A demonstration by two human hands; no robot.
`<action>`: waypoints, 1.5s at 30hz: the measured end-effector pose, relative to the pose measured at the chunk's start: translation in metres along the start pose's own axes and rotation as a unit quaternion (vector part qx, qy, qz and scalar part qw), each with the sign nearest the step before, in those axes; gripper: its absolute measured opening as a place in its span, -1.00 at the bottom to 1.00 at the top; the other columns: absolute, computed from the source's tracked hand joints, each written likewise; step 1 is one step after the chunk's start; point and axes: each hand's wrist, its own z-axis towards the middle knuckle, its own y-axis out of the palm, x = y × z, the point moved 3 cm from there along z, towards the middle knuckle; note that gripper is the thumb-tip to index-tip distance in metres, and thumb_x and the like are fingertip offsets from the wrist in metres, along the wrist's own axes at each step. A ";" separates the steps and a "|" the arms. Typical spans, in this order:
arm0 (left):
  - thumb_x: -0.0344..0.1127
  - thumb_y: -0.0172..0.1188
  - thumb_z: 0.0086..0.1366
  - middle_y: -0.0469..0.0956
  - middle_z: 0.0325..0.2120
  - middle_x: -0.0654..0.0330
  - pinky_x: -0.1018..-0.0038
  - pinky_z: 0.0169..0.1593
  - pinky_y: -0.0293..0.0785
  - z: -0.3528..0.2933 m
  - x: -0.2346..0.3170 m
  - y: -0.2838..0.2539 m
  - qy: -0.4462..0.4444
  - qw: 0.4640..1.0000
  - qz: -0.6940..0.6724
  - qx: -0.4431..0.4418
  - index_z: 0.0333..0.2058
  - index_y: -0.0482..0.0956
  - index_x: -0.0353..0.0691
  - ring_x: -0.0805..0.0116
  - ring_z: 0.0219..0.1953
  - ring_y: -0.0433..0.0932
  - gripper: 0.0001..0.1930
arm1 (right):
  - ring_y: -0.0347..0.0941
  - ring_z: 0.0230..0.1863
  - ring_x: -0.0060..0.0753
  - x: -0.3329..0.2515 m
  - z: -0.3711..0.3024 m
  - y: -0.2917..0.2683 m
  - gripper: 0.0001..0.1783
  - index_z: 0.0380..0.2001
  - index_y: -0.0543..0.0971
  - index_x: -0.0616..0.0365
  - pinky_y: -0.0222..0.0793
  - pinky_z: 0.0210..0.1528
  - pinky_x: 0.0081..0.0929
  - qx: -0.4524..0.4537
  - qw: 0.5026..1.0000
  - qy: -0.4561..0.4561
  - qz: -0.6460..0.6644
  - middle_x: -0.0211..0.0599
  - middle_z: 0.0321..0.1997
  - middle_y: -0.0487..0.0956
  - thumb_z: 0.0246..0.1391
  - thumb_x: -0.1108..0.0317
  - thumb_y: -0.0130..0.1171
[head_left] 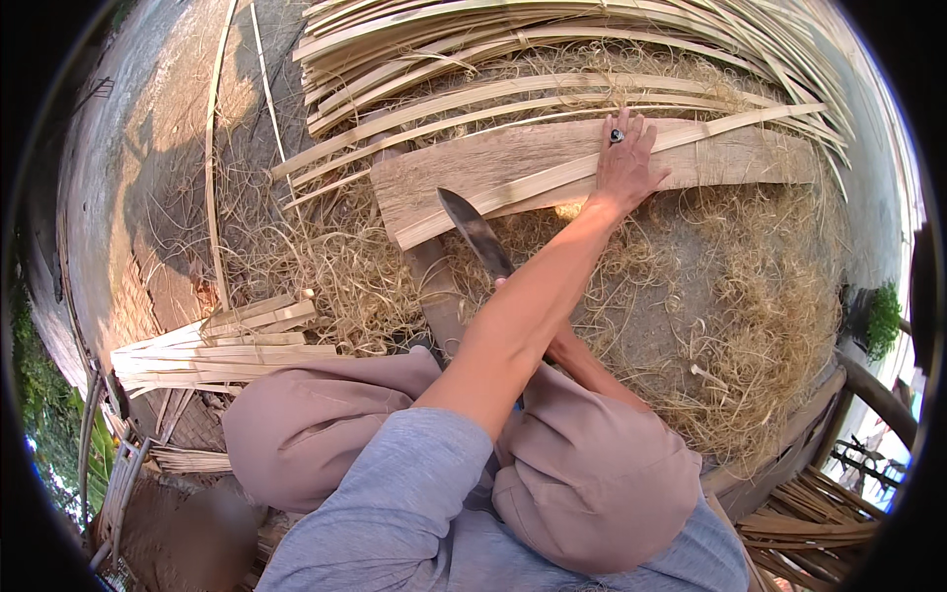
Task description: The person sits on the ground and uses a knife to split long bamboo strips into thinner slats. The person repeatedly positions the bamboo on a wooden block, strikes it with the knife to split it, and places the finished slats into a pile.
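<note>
My left hand (625, 170) lies palm down with fingers spread on a long pale bamboo strip (518, 189), wearing a dark-stoned ring. That strip slants across a wide wooden plank (444, 174), its near end jutting past the plank's lower left edge. A knife (475, 233) with a broad dark blade points up and left, its tip close to the strip's near end. My right hand (501, 283) holds the knife; only a bit of a finger shows, since my left forearm crosses over it and hides the handle.
Many long bamboo strips (424, 49) are stacked beyond the plank. Curly shavings (760, 326) cover the ground. A bundle of short split pieces (227, 350) lies left of my knee. More strips (809, 528) sit at lower right, by a wooden rail (878, 400).
</note>
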 end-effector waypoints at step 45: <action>-0.39 -0.02 0.35 0.56 -0.25 0.10 0.08 -0.02 0.52 -0.005 -0.007 -0.013 -0.030 0.997 -0.044 0.047 -0.24 0.54 -0.16 -0.06 -0.08 0.55 -0.86 | 0.37 0.27 -0.19 0.013 -0.013 0.024 -0.47 0.17 0.47 0.17 0.28 0.31 -0.18 -0.165 0.979 0.102 -0.069 -0.06 0.23 0.46 0.19 0.24 0.35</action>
